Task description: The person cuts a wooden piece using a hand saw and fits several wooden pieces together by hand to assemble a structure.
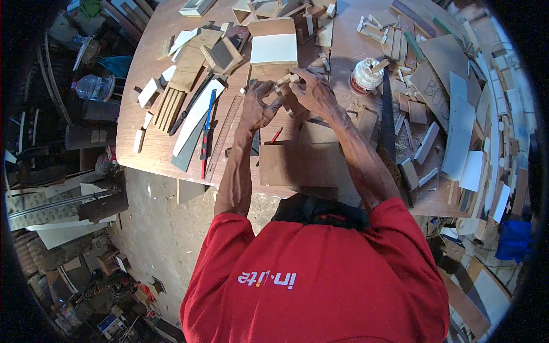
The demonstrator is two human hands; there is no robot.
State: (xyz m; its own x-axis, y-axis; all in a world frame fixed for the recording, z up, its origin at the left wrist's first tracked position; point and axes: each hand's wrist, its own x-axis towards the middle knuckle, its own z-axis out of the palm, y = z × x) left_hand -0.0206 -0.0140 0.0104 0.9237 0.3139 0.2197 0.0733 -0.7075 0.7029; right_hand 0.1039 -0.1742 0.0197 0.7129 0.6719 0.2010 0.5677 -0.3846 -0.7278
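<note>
My right hand [314, 92] closes its fingers on a small light wooden piece [286, 81]. From the other side my left hand [262, 106] has its fingers bent at the same piece, thumb toward it. The piece's exact shape is partly covered by the fingers. Just beyond the hands stands a wooden box-like part with a white panel [273, 48]. Nearer to me lie a brown flat board [300, 164] and a red pencil [277, 135]. Left of my left hand are a ruler [225, 137] and a blue-and-red bar tool [208, 127].
A white tub of pale paste [366, 75] with a stick in it stands to the right, beside a handsaw [388, 120]. Wood offcuts [426, 143] crowd the right side. A grooved wooden block [170, 110] and a white strip [197, 123] lie left. The table's near edge [166, 172] curves below.
</note>
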